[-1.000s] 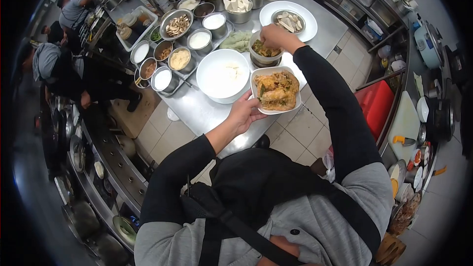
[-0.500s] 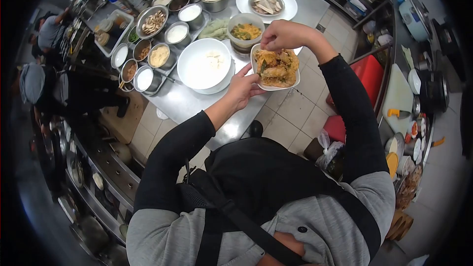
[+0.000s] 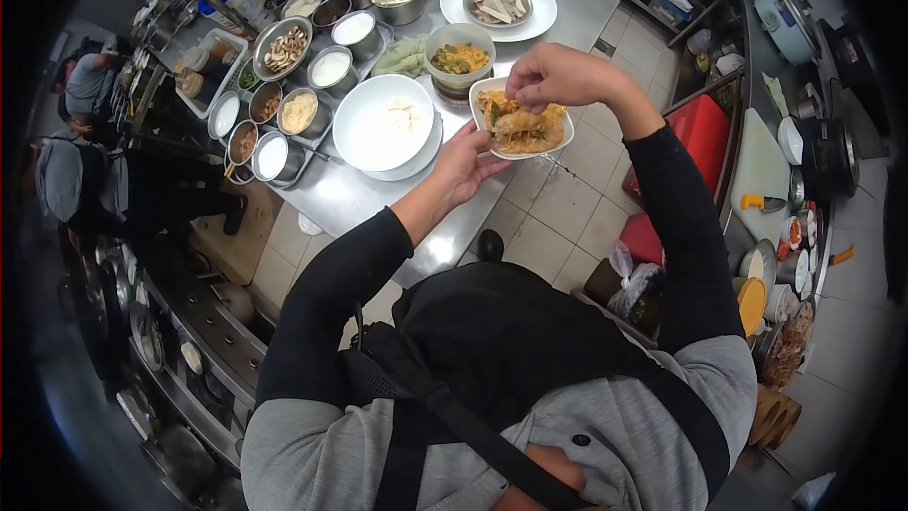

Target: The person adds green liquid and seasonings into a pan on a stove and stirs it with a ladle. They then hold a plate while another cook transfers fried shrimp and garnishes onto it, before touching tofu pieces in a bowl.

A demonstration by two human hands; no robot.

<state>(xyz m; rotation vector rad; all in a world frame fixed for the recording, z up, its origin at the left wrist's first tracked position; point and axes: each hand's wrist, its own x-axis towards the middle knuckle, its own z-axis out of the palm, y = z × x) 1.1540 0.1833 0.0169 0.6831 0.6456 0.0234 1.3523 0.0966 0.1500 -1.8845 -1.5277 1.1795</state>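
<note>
My left hand (image 3: 463, 168) grips the near left side of a white squarish bowl (image 3: 566, 139) at the table's edge. Golden fried food (image 3: 526, 127) with green leaves and crumbs fills that bowl. Over it hovers my right hand (image 3: 558, 78), fingers pinched together; whatever they hold is hidden. Just beyond the bowl stands a clear round tub (image 3: 461, 78) of orange crumbs and green leaves. To the left of my left hand, a large white bowl (image 3: 364, 137) with pale crumbly pieces in it rests on a white plate (image 3: 423, 163).
Several metal bowls of ingredients crowd the steel table's left side, among them sliced mushrooms (image 3: 286, 49) and white powder (image 3: 331, 67). A white plate (image 3: 539, 21) carries a metal bowl at the back. A red bin (image 3: 698, 147) stands right. Two people (image 3: 71, 175) are at left.
My right hand has moved slightly right and down over the fried food, fingers still pinched. My left hand keeps the bowl. The whole view has shifted a little.
</note>
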